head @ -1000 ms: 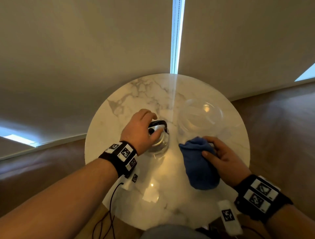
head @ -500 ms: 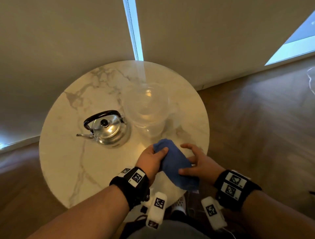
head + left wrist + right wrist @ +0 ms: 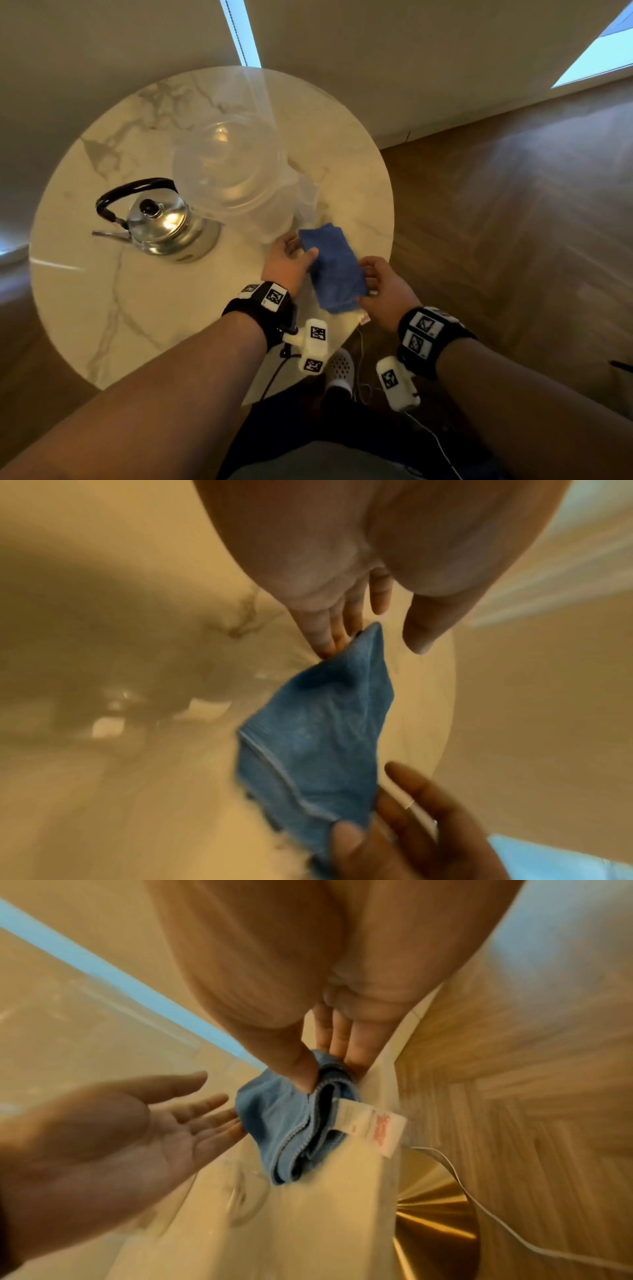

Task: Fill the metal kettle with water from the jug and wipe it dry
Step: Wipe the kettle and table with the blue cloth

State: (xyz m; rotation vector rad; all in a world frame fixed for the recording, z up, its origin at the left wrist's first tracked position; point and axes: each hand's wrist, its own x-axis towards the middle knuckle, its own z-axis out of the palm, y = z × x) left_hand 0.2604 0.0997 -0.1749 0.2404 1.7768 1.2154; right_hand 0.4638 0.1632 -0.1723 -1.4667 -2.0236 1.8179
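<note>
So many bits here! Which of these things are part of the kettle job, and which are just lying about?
Part of the job:
metal kettle, lid on
clear jug
blue cloth, pinched by the right hand; left hand's straight fingers touch it

Just lying about:
marble table
white cable on the floor
white shoe

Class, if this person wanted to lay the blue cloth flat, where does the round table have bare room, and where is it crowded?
Bare marble table lies near-left of the kettle and along the far rim behind the jug. Kettle, jug and cloth crowd the middle and right.
</note>
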